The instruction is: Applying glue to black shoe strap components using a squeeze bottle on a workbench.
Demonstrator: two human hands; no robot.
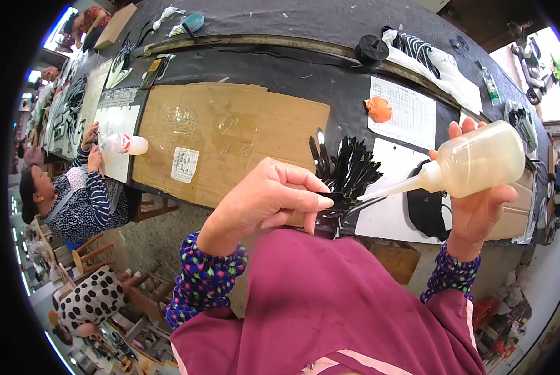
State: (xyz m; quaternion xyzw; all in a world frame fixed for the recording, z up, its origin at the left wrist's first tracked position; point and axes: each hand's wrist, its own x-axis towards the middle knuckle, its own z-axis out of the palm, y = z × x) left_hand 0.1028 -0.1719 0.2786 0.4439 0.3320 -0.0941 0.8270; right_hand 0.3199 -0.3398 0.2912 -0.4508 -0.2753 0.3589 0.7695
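My left hand (pixel 273 197) pinches the end of a black strip (pixel 337 199) between thumb and fingers, above the table's near edge. In my right hand (pixel 478 215) lies a translucent squeeze bottle (pixel 483 159) of yellowish liquid, tilted on its side. Its long pale nozzle (pixel 392 189) points left, the tip close to the strip; whether the two touch I cannot tell. Behind the strip lies a bundle of glossy black strips (pixel 352 164). A black fabric piece (pixel 425 209) rests on a white sheet beneath the bottle.
A large cardboard sheet (pixel 230 131) covers the table's left middle. An orange lump (pixel 378 109) sits on a printed paper (pixel 411 115) at the back right. A black spool (pixel 372 50) stands behind. At the left, a co-worker (pixel 80 200) holds a white bottle (pixel 125 144).
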